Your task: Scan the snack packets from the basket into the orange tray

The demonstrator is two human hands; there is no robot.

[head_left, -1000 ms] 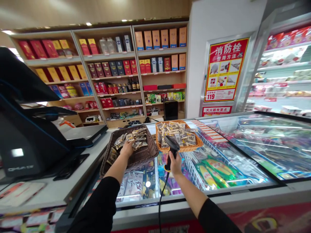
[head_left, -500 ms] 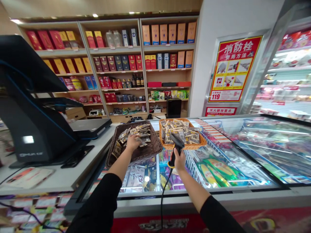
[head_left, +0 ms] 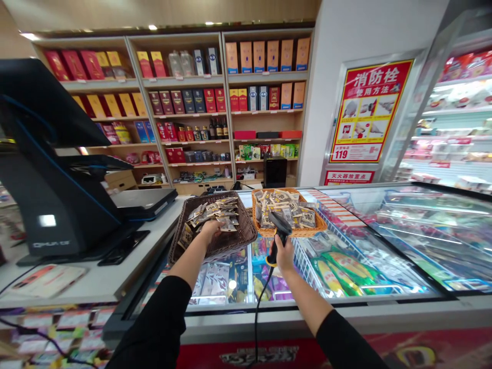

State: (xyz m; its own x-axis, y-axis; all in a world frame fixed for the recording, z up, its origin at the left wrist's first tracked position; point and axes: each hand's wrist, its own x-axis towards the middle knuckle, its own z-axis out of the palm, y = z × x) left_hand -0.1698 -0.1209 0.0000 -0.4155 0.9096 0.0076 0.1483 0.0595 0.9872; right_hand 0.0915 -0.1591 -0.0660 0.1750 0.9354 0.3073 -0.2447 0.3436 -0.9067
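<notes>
My right hand (head_left: 285,252) is wrapped around the handle of a black barcode scanner (head_left: 281,228) with yellow trim. Its head stands in front of an orange wicker basket (head_left: 323,225), which holds small packets (head_left: 284,205) with dark print. Over to the left, my left hand (head_left: 212,229) reaches into a dark brown wicker basket (head_left: 246,225). Its fingers are closed on a small snack packet (head_left: 227,224), among several similar packets (head_left: 210,209) heaped there. The fingertips are partly hidden from this angle.
Both baskets rest on the glass top of a chest freezer (head_left: 384,302) full of packaged goods. A black checkout terminal (head_left: 57,205) and a flat scale (head_left: 144,200) occupy the counter at left. The scanner's cable (head_left: 257,318) hangs down the front. Shelves of boxes stand behind.
My left hand has shifted slightly down and to the right within the brown basket, onto a packet near its front. The right hand and scanner have stayed almost still.
</notes>
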